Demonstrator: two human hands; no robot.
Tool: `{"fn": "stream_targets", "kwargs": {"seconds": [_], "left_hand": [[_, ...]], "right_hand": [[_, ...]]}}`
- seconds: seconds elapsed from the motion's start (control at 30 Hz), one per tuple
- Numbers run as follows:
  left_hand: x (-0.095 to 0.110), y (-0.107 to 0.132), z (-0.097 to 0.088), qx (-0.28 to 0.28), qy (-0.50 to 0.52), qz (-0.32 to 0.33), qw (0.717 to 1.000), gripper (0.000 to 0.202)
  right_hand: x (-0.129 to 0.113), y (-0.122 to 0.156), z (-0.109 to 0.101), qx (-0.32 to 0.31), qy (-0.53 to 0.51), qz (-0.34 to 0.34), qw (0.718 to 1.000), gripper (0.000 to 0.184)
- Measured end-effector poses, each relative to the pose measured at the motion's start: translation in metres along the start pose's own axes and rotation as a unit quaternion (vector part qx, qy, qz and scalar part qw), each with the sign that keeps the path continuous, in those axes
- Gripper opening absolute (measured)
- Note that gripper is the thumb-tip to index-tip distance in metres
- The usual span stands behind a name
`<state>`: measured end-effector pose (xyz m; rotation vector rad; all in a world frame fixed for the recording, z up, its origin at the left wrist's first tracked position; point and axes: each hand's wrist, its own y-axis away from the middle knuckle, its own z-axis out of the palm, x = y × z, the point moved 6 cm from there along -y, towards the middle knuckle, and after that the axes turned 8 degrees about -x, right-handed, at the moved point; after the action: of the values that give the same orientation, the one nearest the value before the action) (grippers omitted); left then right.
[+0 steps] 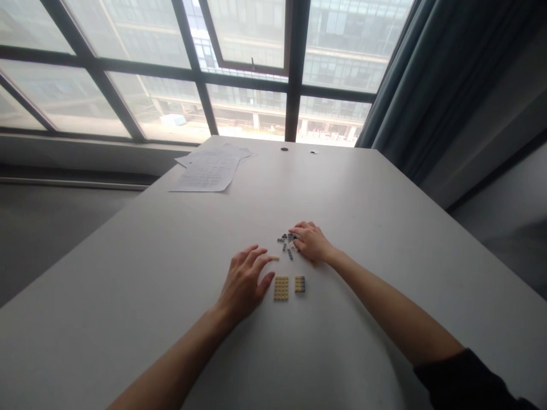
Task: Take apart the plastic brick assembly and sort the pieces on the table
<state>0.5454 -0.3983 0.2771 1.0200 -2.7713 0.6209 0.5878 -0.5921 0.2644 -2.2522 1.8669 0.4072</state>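
Note:
My left hand (pixel 250 277) rests on the table with its fingers apart, the thumb beside a tan studded building plate (pixel 281 288). A small tan piece (pixel 274 258) lies at its index fingertip. Right of the plate sits a smaller tan and grey brick assembly (pixel 299 284). My right hand (pixel 310 240) reaches over a loose cluster of small grey building bricks (pixel 290 254), fingers bent down among them. Its palm and fingers cover part of the pile, so I cannot make out whether a brick is pinched. A tan piece shows partly under its wrist.
The white table (pixel 192 239) stretches to a large window. Printed paper sheets (pixel 209 171) lie at its far left. Two round cable holes, one a dark hole (pixel 284 149), are near the far edge. A dark curtain (pixel 410 85) hangs at the right.

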Motion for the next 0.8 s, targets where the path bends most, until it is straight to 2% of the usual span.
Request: {"fn": "stream_targets", "kwargs": {"seconds": [0.23, 0.43, 0.8], "left_hand": [[0.001, 0.0, 0.001, -0.003, 0.003, -0.002, 1.0, 0.026], [0.001, 0.0, 0.0, -0.004, 0.002, 0.0, 1.0, 0.026], [0.001, 0.0, 0.0, 0.0, 0.005, 0.001, 1.0, 0.026]], "right_hand": [[-0.002, -0.007, -0.003, -0.003, 0.023, 0.0, 1.0, 0.029], [-0.006, -0.014, -0.006, -0.019, 0.062, -0.036, 0.997, 0.024], [-0.013, -0.011, -0.015, -0.046, 0.099, -0.057, 0.992, 0.015]]}}
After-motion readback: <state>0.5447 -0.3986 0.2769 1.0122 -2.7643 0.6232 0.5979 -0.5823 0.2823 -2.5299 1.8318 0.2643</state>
